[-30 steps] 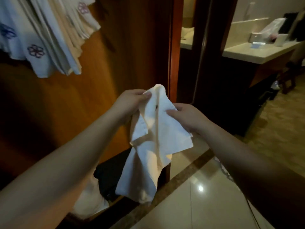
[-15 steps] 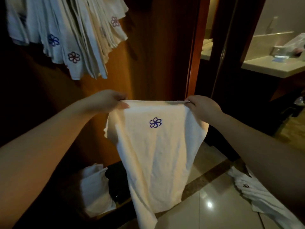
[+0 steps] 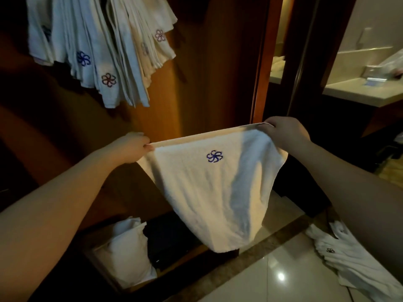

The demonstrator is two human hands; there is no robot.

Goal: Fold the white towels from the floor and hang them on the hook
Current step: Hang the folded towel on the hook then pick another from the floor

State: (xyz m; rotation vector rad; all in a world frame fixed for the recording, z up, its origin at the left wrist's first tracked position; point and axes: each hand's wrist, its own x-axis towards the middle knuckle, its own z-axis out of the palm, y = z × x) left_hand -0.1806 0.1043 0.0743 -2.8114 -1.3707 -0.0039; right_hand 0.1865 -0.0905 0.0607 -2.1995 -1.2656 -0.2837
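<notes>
A white towel (image 3: pixel 209 188) with a blue pinwheel mark hangs spread in front of me, its top edge pulled taut. My left hand (image 3: pixel 130 149) pinches its upper left corner. My right hand (image 3: pixel 285 134) grips the upper right corner, a little higher. Several folded towels (image 3: pixel 104 53) with blue and pink marks hang at the upper left against the wooden wall; the hook itself is hidden behind them. More white towels (image 3: pixel 353 260) lie crumpled on the tiled floor at the lower right.
A white bag or cushion (image 3: pixel 126 251) sits low in a wooden shelf beside a dark object (image 3: pixel 168 240). A wooden door frame (image 3: pixel 261 62) stands right of the wall. Beyond it is a pale vanity counter (image 3: pixel 359 92). Glossy floor tiles (image 3: pixel 272 277) lie below.
The towel went from a bunched handful to spread wide between both hands. My hands moved apart, the right one rising slightly. The view shifted so more hanging towels show.
</notes>
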